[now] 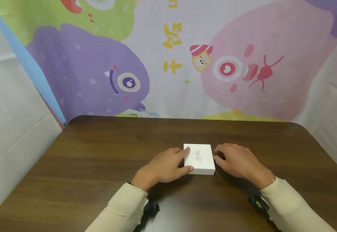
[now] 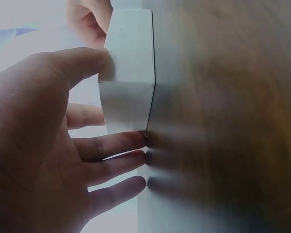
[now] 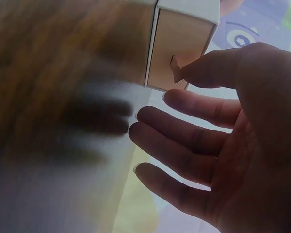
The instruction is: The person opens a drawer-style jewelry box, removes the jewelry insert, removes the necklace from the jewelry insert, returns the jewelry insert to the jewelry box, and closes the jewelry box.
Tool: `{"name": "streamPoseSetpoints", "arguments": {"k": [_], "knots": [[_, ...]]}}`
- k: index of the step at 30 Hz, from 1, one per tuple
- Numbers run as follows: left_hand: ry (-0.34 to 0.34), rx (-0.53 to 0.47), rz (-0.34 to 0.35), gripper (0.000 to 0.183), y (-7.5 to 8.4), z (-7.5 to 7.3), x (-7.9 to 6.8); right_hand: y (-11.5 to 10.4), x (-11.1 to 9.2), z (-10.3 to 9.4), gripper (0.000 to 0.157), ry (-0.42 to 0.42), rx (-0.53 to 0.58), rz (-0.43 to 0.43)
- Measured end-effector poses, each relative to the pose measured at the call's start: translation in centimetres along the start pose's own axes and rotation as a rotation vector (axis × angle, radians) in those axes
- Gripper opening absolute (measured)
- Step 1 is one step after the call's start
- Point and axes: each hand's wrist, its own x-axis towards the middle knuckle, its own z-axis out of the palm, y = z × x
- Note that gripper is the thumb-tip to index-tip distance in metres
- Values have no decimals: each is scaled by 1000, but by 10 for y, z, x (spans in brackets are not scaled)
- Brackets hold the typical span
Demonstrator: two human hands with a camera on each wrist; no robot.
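A small flat white drawer-style box [image 1: 199, 158] with fine printed script on its lid lies on the brown wood-look table. My left hand [image 1: 166, 166] holds it at its left end, thumb on the near side and index finger reaching over the top. In the left wrist view the other left fingers [image 2: 114, 145] stretch out beside the box's end. At the opposite end my right hand [image 1: 241, 160] stays close, fingers loosely bent. The right wrist view shows a small pull tab [image 3: 175, 70] on the box's tan end face, with the right thumb tip right at it.
The table [image 1: 98, 154] has rounded far corners. Behind it hangs a cloth backdrop [image 1: 168, 90] with cartoon monsters, and pale panels [image 1: 14, 129] flank both sides. Dark wrist devices [image 1: 151, 207] sit under the cream sleeves [image 1: 122, 206].
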Motion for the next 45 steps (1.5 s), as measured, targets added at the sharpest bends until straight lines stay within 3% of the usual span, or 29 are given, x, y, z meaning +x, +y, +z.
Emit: {"name": "streamPoseSetpoints", "arguments": {"k": [10, 26, 45], "knots": [[-6, -26, -23, 70, -3, -2, -3, 0, 2, 0, 23, -12, 0, -32], [-3, -31, -4, 70, -3, 2, 1, 3, -2, 3, 24, -12, -6, -93], [12, -23, 4, 70, -4, 4, 3, 5, -3, 2, 16, 10, -17, -103]]}}
